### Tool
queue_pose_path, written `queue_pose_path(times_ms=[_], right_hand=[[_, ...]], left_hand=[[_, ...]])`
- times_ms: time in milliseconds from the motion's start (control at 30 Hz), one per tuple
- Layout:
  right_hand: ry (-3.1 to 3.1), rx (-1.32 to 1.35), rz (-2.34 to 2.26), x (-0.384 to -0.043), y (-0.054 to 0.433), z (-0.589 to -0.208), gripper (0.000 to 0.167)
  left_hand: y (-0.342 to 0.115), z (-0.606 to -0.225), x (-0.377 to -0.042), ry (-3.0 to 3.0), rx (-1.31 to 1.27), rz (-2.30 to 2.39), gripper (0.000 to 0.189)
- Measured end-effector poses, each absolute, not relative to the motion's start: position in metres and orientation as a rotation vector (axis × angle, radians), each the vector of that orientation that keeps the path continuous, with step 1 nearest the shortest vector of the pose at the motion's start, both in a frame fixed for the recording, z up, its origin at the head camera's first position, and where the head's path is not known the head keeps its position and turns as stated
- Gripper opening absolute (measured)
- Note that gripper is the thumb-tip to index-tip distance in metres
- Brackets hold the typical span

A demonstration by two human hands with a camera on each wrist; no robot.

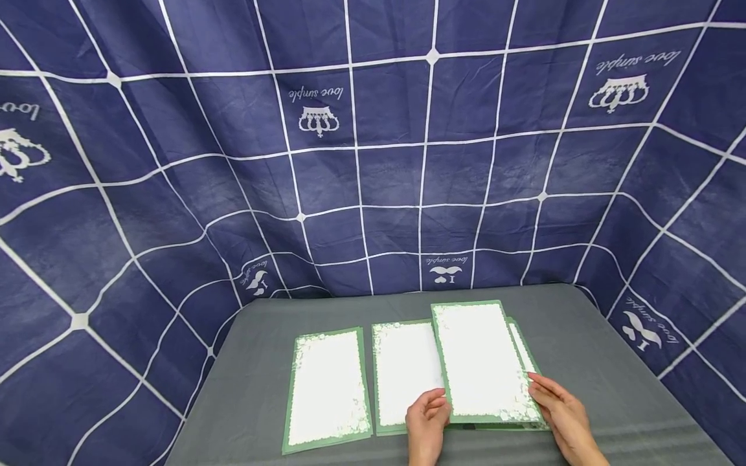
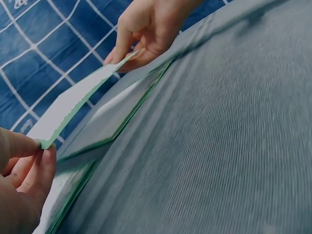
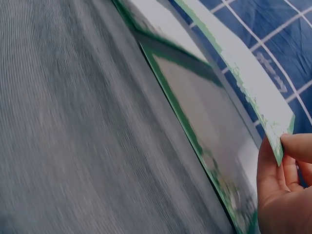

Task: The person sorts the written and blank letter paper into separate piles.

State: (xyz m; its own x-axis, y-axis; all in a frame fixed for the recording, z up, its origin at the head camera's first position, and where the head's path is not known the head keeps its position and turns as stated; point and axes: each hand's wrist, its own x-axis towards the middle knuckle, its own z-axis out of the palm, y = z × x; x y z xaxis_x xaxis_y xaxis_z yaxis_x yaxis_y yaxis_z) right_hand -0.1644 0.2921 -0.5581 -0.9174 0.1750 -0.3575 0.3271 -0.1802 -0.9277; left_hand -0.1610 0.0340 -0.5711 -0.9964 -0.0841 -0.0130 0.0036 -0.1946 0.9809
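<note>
Both hands hold up one white sheet of paper with a green floral border (image 1: 480, 362). My left hand (image 1: 428, 421) pinches its lower left edge between thumb and fingers. At the lower right edge, my right hand (image 1: 562, 414) pinches it the same way. In the right wrist view the sheet (image 3: 258, 83) is raised above the table, over another bordered sheet (image 3: 195, 112). That lower sheet is mostly hidden in the head view. Directly left lies a middle bordered sheet (image 1: 405, 375), its right side partly covered by the held one.
Farther left on the grey cloth-covered table (image 1: 245, 369) lies another bordered sheet (image 1: 329, 388), with an edge of more paper showing beneath it. A blue curtain with white grid lines (image 1: 390, 175) stands behind the table and along its sides.
</note>
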Motion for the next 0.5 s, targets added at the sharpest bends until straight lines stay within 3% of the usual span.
queue_pose_path(times_ms=[500], right_hand=[[2.061,0.628,-2.178,-0.163,0.325,-0.565,0.021]], left_hand=[[0.061,-0.575,-0.156,-2.089,0.028,-2.425,0.025]])
